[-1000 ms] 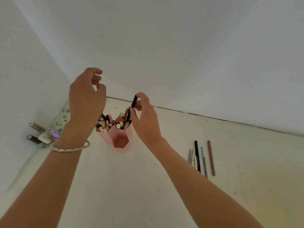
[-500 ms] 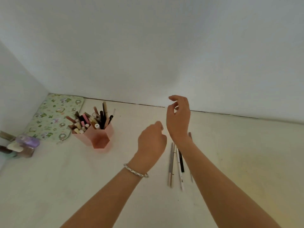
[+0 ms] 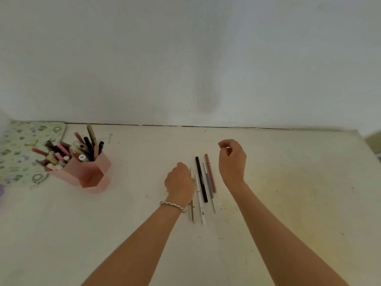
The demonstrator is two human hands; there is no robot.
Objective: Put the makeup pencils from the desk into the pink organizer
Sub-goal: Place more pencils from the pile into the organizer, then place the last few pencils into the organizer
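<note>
Several makeup pencils lie side by side on the cream desk [image 3: 288,203]: a black pencil [image 3: 201,179], a white pencil [image 3: 200,200], a grey pencil [image 3: 209,183] and a dusty-pink pencil [image 3: 211,174]. My left hand [image 3: 179,183] is down over the leftmost thin pencil [image 3: 191,212], fingers curled; its grip is hidden. To the right of the row, my right hand [image 3: 233,162] hovers loosely curled and holds nothing. The pink organizer [image 3: 93,173], hexagonal cups packed with makeup sticks, stands at the left.
A green patterned pouch [image 3: 18,151] lies behind and left of the organizer, against the white wall [image 3: 185,69]. A purple item [image 3: 1,190] shows at the far left edge. The desk's right edge runs near the frame's right side.
My right hand let go of a black pencil in the organizer. Both hands then moved right to the pencil row, and my left hand came down onto the leftmost pencil.
</note>
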